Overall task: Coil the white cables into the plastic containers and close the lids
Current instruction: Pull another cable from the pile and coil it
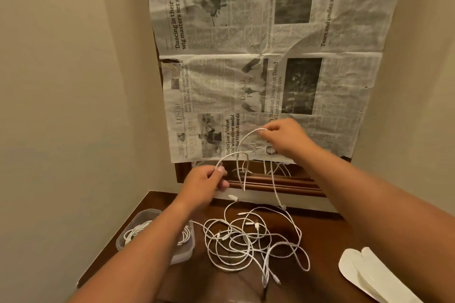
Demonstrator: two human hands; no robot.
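Observation:
A tangle of several white cables (pixel 248 241) lies on the dark wooden table (pixel 320 241). One white cable (pixel 242 141) is lifted above the pile, and both hands pinch it. My left hand (pixel 205 183) holds its lower end at the left. My right hand (pixel 283 140) holds it higher up at the right, and loops hang down between them. A clear plastic container (pixel 134 224) sits at the table's left edge with a coiled white cable inside, partly hidden by my left forearm. No lid is on it.
Newspaper sheets (pixel 258 56) cover the mirror at the back, above a wooden frame (pixel 283 181). White flat oval pieces (pixel 364 270) lie at the table's right front. Beige walls close in on both sides.

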